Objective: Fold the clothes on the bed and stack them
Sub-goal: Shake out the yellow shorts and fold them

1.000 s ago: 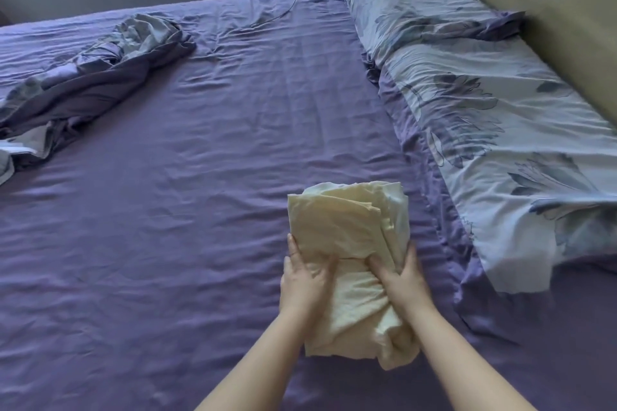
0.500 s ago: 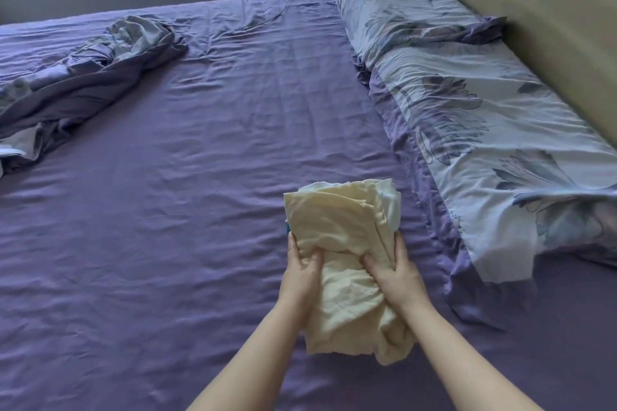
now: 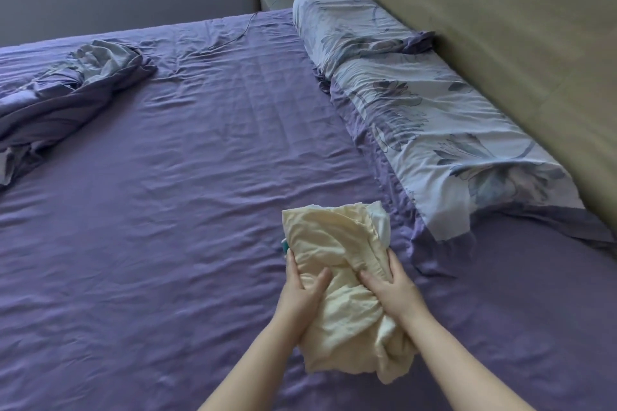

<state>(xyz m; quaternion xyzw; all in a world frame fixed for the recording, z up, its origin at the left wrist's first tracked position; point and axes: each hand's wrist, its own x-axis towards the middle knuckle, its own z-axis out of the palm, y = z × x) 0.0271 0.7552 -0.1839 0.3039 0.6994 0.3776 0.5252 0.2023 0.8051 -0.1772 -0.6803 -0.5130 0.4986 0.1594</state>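
Observation:
A pale yellow folded garment (image 3: 329,237) is held just above the purple bed sheet (image 3: 167,210), near the front middle of the view. My left hand (image 3: 302,290) grips its left side, thumb on top and fingers underneath. My right hand (image 3: 389,287) grips its right side the same way. The near end of the garment droops in loose folds between my forearms. A white layer (image 3: 380,220) shows at its far right corner, and a small teal bit (image 3: 284,245) peeks out at its left edge.
A crumpled purple-grey quilt (image 3: 66,93) lies at the far left of the bed. Two floral pillows (image 3: 417,117) line the right side against the tan headboard (image 3: 517,43). A thin cable (image 3: 247,27) trails across the far sheet from the wall.
The view has tilted up and now shows the window and headboard. Both hands keep their hold on the yellow garment, and its folds have bunched up a little more.

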